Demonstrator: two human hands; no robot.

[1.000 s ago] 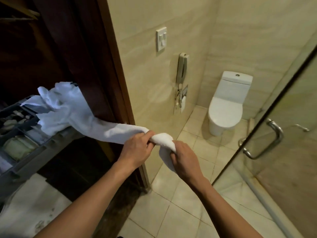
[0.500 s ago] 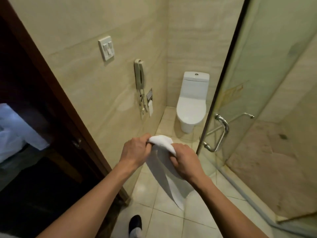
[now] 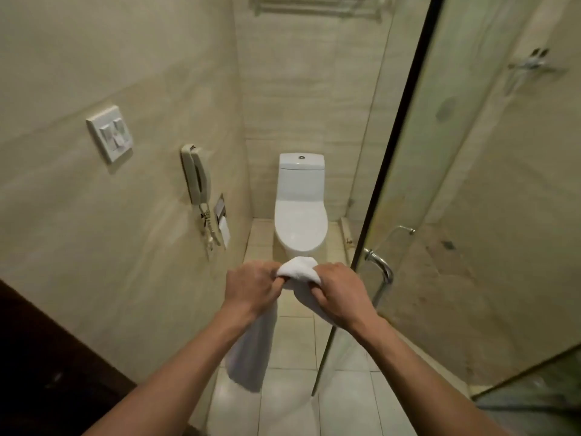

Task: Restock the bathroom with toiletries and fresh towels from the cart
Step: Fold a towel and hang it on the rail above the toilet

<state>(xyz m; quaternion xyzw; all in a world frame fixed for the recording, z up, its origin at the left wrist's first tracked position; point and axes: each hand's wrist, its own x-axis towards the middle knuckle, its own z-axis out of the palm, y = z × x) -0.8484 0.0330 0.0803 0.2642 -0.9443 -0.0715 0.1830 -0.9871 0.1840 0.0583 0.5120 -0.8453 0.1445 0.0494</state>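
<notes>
A white towel (image 3: 297, 267) is bunched between both hands at the centre of the view, and its long end (image 3: 251, 350) hangs down under my left forearm toward the tiled floor. My left hand (image 3: 251, 286) grips the towel's left side. My right hand (image 3: 341, 291) grips its right side, fingers curled into the cloth. A metal towel rack (image 3: 317, 6) is fixed high on the back wall, above the toilet (image 3: 300, 215). The cart is out of view.
A glass shower door (image 3: 405, 171) with a dark edge and chrome handle (image 3: 382, 265) stands to the right. On the left wall are a switch plate (image 3: 110, 136), a wall phone (image 3: 195, 176) and a toilet-paper holder (image 3: 222, 221). A dark wooden door (image 3: 47, 366) is at lower left.
The towel has been drawn off the cart and into the bathroom; the cart has left the view. The view has turned right to face the toilet. Both hands keep their grip.
</notes>
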